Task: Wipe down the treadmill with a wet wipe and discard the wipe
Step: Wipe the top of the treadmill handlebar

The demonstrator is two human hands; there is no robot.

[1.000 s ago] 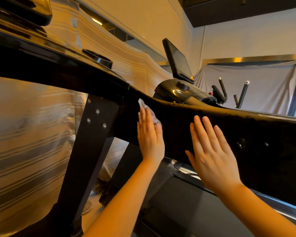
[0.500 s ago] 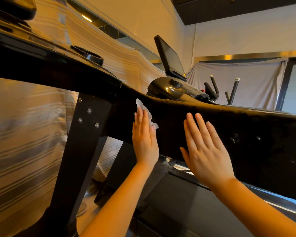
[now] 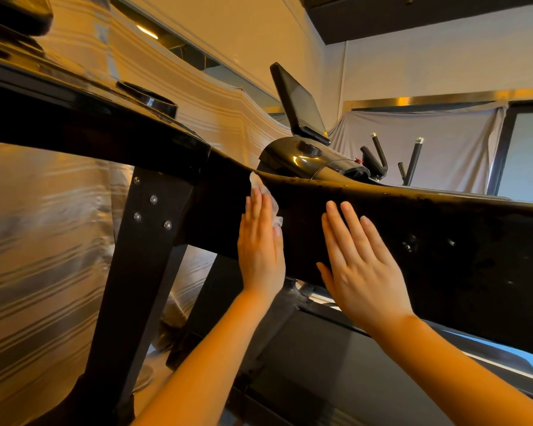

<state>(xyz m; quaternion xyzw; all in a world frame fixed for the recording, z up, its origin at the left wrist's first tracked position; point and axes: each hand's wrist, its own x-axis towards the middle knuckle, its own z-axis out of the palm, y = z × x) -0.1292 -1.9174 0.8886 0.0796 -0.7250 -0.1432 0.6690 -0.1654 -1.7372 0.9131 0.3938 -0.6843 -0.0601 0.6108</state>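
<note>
A black treadmill side rail [image 3: 443, 241] runs across the head view from the console on the left to the right edge. My left hand [image 3: 260, 250] lies flat on the rail's side with straight fingers and presses a white wet wipe [image 3: 266, 195] against it; only the wipe's upper and right edges show past the fingers. My right hand [image 3: 360, 265] rests flat on the same rail a little to the right, fingers straight and spread, holding nothing.
The black upright post [image 3: 142, 256] with several bolts stands left of my hands. A cup holder ring [image 3: 150, 101] sits on the console above. The treadmill belt [image 3: 336, 373] lies below. A second machine with a screen [image 3: 300, 106] stands behind, with draped cloth on the walls.
Both hands stay flat on the rail, the left pressing the wipe. My left hand has shifted slightly along the rail; the view has moved a little.
</note>
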